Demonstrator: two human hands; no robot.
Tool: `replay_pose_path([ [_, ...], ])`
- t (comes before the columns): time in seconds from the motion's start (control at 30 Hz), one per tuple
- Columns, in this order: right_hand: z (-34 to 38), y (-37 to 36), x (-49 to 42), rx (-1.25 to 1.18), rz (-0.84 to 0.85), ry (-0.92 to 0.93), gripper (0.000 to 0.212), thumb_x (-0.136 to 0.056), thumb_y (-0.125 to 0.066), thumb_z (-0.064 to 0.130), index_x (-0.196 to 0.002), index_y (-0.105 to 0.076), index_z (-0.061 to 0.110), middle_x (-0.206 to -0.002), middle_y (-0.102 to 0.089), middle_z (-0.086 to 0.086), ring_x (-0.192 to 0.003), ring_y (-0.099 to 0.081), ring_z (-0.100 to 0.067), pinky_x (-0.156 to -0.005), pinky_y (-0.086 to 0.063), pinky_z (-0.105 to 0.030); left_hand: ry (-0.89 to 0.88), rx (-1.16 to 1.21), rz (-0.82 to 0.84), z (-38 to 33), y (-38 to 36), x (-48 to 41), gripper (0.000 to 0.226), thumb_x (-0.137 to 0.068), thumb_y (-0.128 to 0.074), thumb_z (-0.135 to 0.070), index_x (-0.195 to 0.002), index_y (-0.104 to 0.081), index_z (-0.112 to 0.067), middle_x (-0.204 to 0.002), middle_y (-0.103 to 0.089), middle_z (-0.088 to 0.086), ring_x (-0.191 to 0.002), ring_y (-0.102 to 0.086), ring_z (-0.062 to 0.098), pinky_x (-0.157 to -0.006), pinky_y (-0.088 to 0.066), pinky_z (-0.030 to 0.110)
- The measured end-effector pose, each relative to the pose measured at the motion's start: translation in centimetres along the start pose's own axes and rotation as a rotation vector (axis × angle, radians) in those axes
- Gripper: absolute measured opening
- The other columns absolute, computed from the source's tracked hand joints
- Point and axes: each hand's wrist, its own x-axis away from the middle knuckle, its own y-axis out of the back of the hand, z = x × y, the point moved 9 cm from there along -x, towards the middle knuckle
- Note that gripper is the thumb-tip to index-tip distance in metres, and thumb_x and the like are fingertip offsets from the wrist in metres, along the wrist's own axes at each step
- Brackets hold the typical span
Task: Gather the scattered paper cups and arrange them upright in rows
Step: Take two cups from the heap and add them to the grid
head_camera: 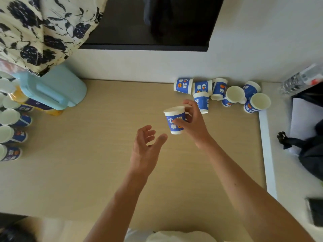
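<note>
Holding cup (170, 125) | right hand (194, 126) | beige tabletop (87, 172) | white wall (139, 65)

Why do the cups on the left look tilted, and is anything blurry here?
Head view: the wide-angle lens stretches the edges, so the left cups lean outward; the water bottle at right is smeared; the held cup in the right hand looks sharper; shadows are faint.

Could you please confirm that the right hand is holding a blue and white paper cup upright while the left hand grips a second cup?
Not quite. The left hand grips no cup: its fingers are open and empty, just beside the blue and white paper cup. The right hand does hold that cup upright, as you say. The head view shows this.
</note>
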Motion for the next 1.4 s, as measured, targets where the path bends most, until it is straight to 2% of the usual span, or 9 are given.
replay_pose_path([
  [0.1, 2.0, -0.5, 3.6, -0.078, 0.075, 0.034, 0.079, -0.068, -0.088, 0.021, -0.133, -0.046, 0.03, -0.123, -0.064, -0.005, -0.107, -0.069, -0.015, -0.082, -0.058, -0.03, 0.018, 0.029, 0.103, -0.7, -2.5, -0.2, 0.085, -0.058, -0.075, -0.063, -0.133, -0.053, -0.027, -0.127, -0.064, -0.008, -0.118, -0.063, 0.009, -0.089, -0.051, 0.023],
  [0.33, 4.5, 1.1, 6.3, 0.019, 0.098, 0.132, 0.091, -0.065, -0.091, 0.028, -0.141, -0.041, 0.029, -0.127, -0.063, 0.004, -0.122, -0.063, -0.022, -0.1, -0.054, -0.049, -0.151, -0.003, 0.181, -3.8, -5.2, -0.5, 0.053, -0.076, -0.086, -0.02, -0.124, -0.063, -0.016, -0.116, -0.071, -0.004, -0.102, -0.069, 0.008, -0.072, -0.053, 0.014],
  [0.57, 5.8, 1.9, 4.6, 0.096, 0.357, 0.095, 0.1, -0.07, -0.086, 0.02, -0.153, -0.031, 0.026, -0.139, -0.058, -0.004, -0.133, -0.055, -0.02, -0.104, -0.052, -0.039, -0.149, 0.012, 0.098, -3.8, -4.0, -1.1, 0.06, -0.056, -0.079, -0.049, -0.111, -0.062, -0.03, -0.108, -0.072, -0.01, -0.097, -0.071, 0.007, -0.075, -0.056, 0.022],
  [0.73, 1.4, 9.4, -1.8, 0.125, -0.347, -0.083, 0.073, -0.066, -0.09, 0.027, -0.129, -0.056, 0.011, -0.119, -0.065, -0.006, -0.115, -0.064, -0.021, -0.097, -0.054, -0.035, -0.141, 0.07, 0.025, -3.4, -2.2, -0.7, 0.063, -0.056, -0.078, -0.054, -0.111, -0.062, -0.027, -0.102, -0.074, -0.009, -0.093, -0.072, 0.011, -0.077, -0.059, 0.03],
  [0.8, -1.8, 10.4, -3.9, 0.194, -0.458, -0.208, 0.078, -0.062, -0.091, 0.037, -0.125, -0.055, 0.009, -0.122, -0.061, -0.008, -0.114, -0.062, -0.024, -0.097, -0.053, -0.038, -0.144, 0.096, 0.017, -3.2, -1.8, -0.2, 0.063, -0.058, -0.078, -0.053, -0.112, -0.062, -0.025, -0.099, -0.074, -0.011, -0.092, -0.072, 0.01, -0.074, -0.057, 0.025],
  [0.9, -5.0, 10.4, -7.0, 0.359, -0.491, -0.265, 0.094, -0.048, -0.081, 0.065, -0.123, -0.055, 0.013, -0.124, -0.061, -0.007, -0.114, -0.061, -0.029, -0.094, -0.056, -0.049, -0.143, 0.11, 0.008, -2.8, -1.4, 0.6, 0.061, -0.059, -0.077, -0.052, -0.111, -0.062, -0.024, -0.097, -0.075, -0.011, -0.091, -0.073, 0.009, -0.071, -0.056, 0.021],
  [1.03, -5.7, 8.8, -8.7, 0.526, -0.48, -0.344, 0.095, -0.072, -0.082, 0.054, -0.143, -0.039, 0.007, -0.143, -0.05, -0.011, -0.131, -0.05, -0.031, -0.104, -0.048, -0.054, -0.132, 0.091, -0.017, -1.7, -0.2, 1.7, 0.059, -0.059, -0.076, -0.053, -0.11, -0.062, -0.028, -0.098, -0.074, -0.011, -0.092, -0.072, 0.009, -0.07, -0.055, 0.02],
  [1.13, -6.7, 8.7, -9.3, 0.537, -0.481, -0.327, 0.085, -0.073, -0.079, 0.056, -0.138, -0.044, 0.011, -0.134, -0.057, -0.007, -0.122, -0.058, -0.03, -0.101, -0.05, -0.055, -0.118, 0.084, -0.061, -0.4, 1.4, 2.3, 0.061, -0.06, -0.076, -0.055, -0.113, -0.062, -0.027, -0.101, -0.074, -0.01, -0.095, -0.072, 0.011, -0.072, -0.056, 0.022],
  [1.4, -4.2, 4.6, -3.7, 0.26, -0.385, -0.15, 0.05, -0.079, -0.085, 0.034, -0.116, -0.063, 0.01, -0.102, -0.071, -0.001, -0.081, -0.068, -0.009, -0.073, -0.054, -0.028, -0.129, 0.129, -0.153, 1.1, 5.4, 3.9, 0.056, -0.069, -0.08, -0.04, -0.117, -0.064, -0.017, -0.098, -0.075, -0.005, -0.085, -0.07, 0.001, -0.068, -0.052, 0.013],
])
